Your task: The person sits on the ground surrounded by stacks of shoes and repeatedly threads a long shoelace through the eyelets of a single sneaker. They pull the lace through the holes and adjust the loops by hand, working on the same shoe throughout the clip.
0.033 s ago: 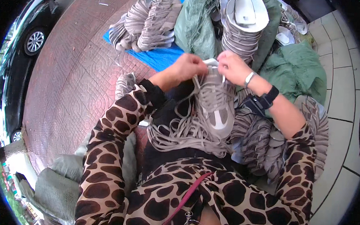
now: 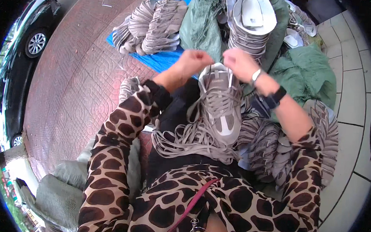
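A grey-beige shoe upper lies over my lap, toe toward me, with its lace criss-crossed down the front. Above its collar my left hand is closed in a pinch, and a thin strand of lace runs from the fingers down to the shoe. Just to the right, my right hand is also pinched, on the other lace end; its fingertips are slightly blurred. A bundle of loose grey-beige laces drapes across my dark-clad thighs below the toe.
Stacked shoe uppers stand ahead against green woven sacks. More bundled uppers lie on a blue sheet at the far left, and others by my right leg. A black car is at the left.
Both hands have risen a little away from the shoe's collar, drawing the lace strands upward. More of the shoe's tongue shows between them.
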A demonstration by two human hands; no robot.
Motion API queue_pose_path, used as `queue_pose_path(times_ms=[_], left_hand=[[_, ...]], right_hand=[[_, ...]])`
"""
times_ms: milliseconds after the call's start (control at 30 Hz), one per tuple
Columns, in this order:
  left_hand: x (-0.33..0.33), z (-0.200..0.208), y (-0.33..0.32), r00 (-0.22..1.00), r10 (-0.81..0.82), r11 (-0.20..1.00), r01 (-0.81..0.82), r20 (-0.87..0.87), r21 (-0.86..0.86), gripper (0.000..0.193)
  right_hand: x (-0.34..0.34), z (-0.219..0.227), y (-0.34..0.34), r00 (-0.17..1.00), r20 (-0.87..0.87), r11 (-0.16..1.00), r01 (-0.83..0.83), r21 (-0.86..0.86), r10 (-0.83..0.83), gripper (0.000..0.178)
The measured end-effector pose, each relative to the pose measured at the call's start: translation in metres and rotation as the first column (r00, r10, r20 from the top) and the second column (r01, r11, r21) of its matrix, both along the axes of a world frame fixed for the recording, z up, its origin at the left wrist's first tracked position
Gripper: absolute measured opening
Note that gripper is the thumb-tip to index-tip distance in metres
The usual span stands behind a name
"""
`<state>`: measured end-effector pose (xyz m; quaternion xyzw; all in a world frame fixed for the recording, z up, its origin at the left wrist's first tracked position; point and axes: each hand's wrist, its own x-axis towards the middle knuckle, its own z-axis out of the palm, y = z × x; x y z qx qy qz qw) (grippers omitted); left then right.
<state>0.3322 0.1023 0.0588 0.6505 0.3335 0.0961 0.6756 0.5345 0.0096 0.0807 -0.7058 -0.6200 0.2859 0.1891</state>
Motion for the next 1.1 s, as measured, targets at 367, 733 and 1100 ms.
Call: queue_pose_path(times_ms=[367, 733, 1100], left_hand=[[0.051, 0.014, 0.059, 0.908, 0.206, 0.977, -0.214, 0.365, -0.017, 0.012], [0.096, 0.003, 0.037, 0.871, 0.142, 0.896, 0.089, 0.469, -0.436, 0.033], [-0.063, -0.022, 0.011, 0.887, 0.412, 0.782, -0.225, 0.21, -0.581, 0.016]], right_hand=[[0.001, 0.009, 0.05, 0.506, -0.817, 0.96, 0.174, -0.218, -0.277, 0.021], [0.054, -0.006, 0.086, 0.266, -0.964, 0.92, 0.384, 0.081, -0.026, 0.017], [0.059, 0.033, -0.092, 0.401, -0.886, 0.832, 0.554, 0.03, -0.235, 0.021]])
